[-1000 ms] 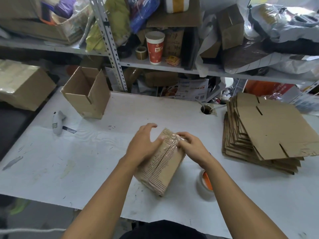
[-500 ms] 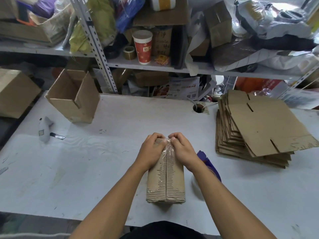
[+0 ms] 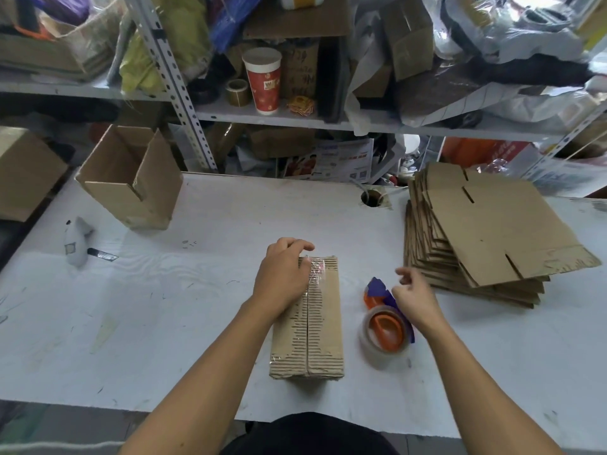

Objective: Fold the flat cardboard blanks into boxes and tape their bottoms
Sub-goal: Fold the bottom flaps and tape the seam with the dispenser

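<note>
A folded cardboard box (image 3: 323, 326) lies bottom up on the white table (image 3: 164, 307), with clear tape along its centre seam. My left hand (image 3: 284, 274) rests on the box's far left part, fingers curved over the far edge. My right hand (image 3: 415, 295) hovers to the right of the box, fingers loosely curled, holding nothing, just above the orange tape dispenser (image 3: 386, 333) with its clear roll. A stack of flat cardboard blanks (image 3: 486, 234) lies at the right.
An open, folded box (image 3: 131, 178) stands at the table's far left. A grey-white utility knife (image 3: 77, 241) lies near the left edge. A cable hole (image 3: 371, 197) is at the table's back. Cluttered shelves rise behind, with a red paper cup (image 3: 264, 80).
My right hand has left the box's far end and moved right, over the tape dispenser. My left hand stays on the box, which now lies square to me.
</note>
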